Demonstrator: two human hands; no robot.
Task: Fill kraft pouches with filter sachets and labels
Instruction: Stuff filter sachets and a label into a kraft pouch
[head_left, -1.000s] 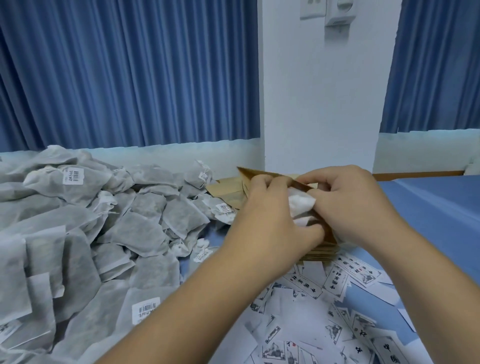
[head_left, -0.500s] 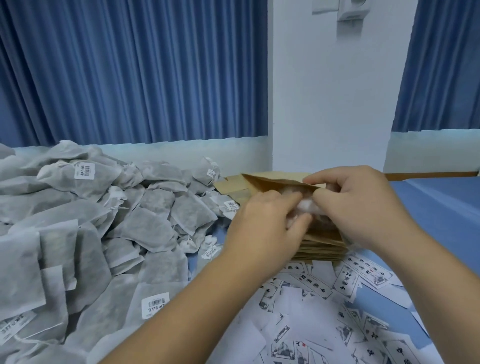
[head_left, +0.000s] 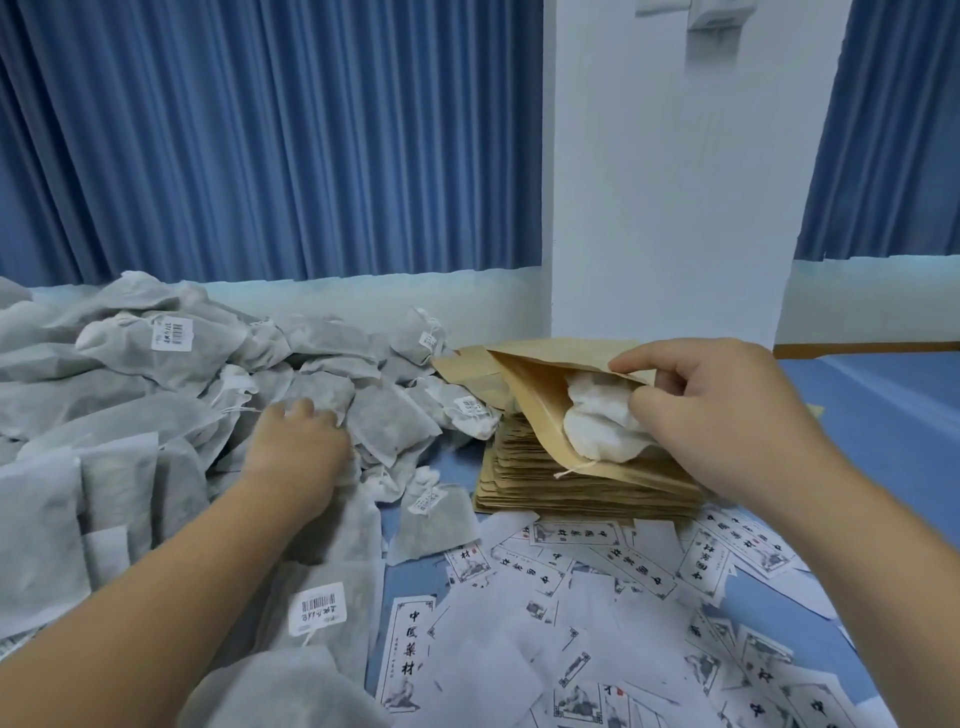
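Kraft pouch held open atop the pouch stack, one white sachet inside. Right hand pinching the pouch mouth; best kept wide. Left hand, left of the stack, fingers curled onto the sachet heap; should lift a single sachet. Labels just below the stack.

It looked like a small hand-packing room rather than a factory line. Long blue curtains hung along the back beside a plain white wall column. A tabletop under a blue cover was given over to bulk stock: a heap of grey filter sachets with barcode stickers, a stack of flat kraft pouches, and loose printed labels scattered in front.
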